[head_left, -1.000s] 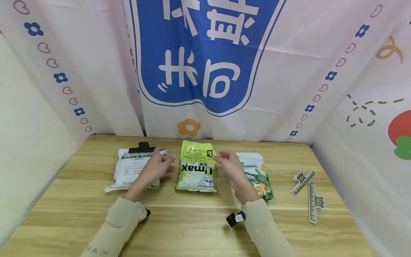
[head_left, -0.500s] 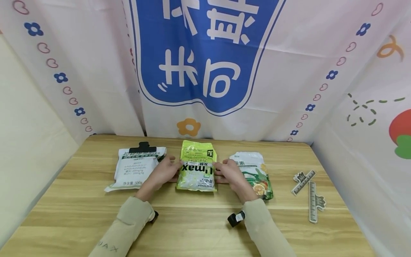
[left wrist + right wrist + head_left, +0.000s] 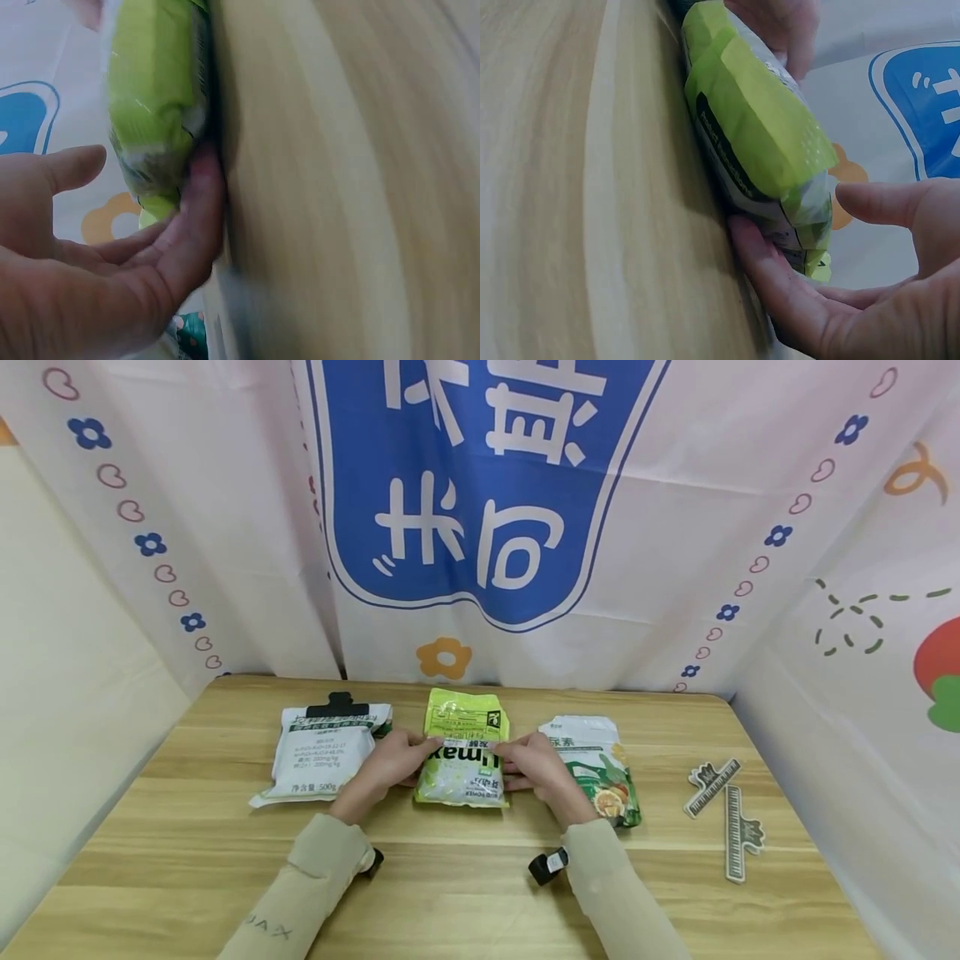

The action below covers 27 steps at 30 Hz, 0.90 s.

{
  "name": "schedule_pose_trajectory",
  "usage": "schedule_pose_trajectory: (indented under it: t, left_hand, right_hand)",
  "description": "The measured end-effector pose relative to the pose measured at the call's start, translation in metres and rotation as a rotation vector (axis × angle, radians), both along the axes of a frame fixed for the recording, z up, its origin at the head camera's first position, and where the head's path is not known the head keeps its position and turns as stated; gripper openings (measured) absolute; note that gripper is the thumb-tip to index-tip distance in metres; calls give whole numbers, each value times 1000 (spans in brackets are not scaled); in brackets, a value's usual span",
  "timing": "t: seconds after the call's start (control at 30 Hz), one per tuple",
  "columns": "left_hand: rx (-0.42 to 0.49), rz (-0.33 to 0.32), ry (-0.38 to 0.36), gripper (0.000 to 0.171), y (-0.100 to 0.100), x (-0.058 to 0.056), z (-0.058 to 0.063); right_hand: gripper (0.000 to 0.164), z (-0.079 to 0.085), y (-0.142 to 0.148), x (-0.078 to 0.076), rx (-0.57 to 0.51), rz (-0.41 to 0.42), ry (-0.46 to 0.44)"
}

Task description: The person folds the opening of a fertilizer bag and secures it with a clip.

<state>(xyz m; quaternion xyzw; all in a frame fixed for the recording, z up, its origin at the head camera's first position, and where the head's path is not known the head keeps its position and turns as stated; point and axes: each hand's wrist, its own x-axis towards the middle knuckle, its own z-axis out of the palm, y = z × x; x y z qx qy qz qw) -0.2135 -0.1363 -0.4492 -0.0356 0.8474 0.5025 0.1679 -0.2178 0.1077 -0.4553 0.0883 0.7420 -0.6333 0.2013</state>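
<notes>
A lime-green and silver bag (image 3: 461,777) marked "Umax" lies on the wooden table between both hands. At its left edge is my left hand (image 3: 392,760); in the left wrist view its fingers (image 3: 191,217) reach under the edge while the thumb stands a little off the bag. My right hand (image 3: 536,762) mirrors this on the opposite edge: the right wrist view has its fingers (image 3: 769,270) low against the underside and the thumb apart from the surface. Both thumbs hover over the upper face. The fingertips beneath the bag are partly hidden.
To the left lies a white bag (image 3: 322,760) with a black clip (image 3: 339,703) on its top. A white and green pouch (image 3: 592,760) sits right of my right hand. Two ruler-patterned clips (image 3: 711,785) lie further right. A printed curtain (image 3: 637,568) hangs behind the table.
Both hands have come in from either side to the green bag's edges, the left one moving right. Over the last half second the thumbs have moved slightly further over the bag.
</notes>
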Motion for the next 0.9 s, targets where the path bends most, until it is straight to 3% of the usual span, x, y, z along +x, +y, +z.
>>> schedule_pose_trajectory:
  t: [0.2, 0.37, 0.6, 0.9]
  left_hand:
    - [2, 44, -37, 44, 3, -3, -2]
    - [9, 37, -61, 48, 3, -3, -1]
    - [34, 19, -85, 33, 3, -1, -1]
    - [113, 9, -65, 35, 5, 3, 1]
  right_hand:
    - [39, -1, -1, 0, -18, 15, -4]
    - [50, -3, -1, 1, -15, 7, 6]
    - [44, -6, -1, 2, -41, 16, 14]
    - [54, -2, 2, 6, -61, 15, 32]
